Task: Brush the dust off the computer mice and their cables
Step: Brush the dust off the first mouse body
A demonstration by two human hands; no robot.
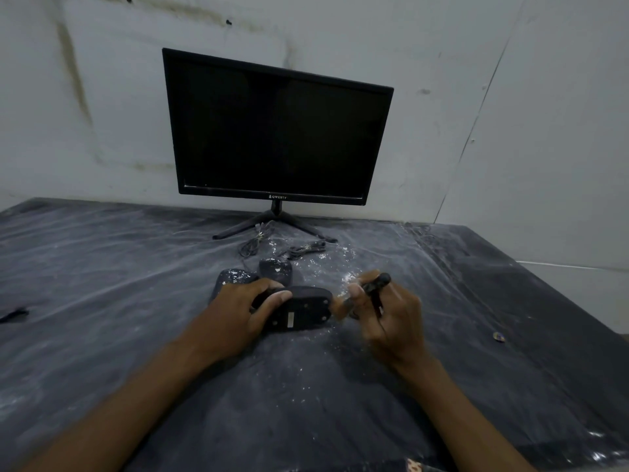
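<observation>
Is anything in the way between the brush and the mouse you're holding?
No, nothing visible. The left hand holds the upturned mouse, and the brush in the right hand has its bristles right at the mouse's right edge. The two dusty mice lie behind it.

Dim, flat, cool-toned throughout. No clear light source; shadows soft and faint. Weak sheen on plastic table cover (102, 267), small glints at lower right. Motion blur on right hand (384, 311) and brush (372, 287). Wide-angle bending at edges, wall (544, 131) lines tilted. Monitor (277, 131) screen near black, detail lost.
</observation>
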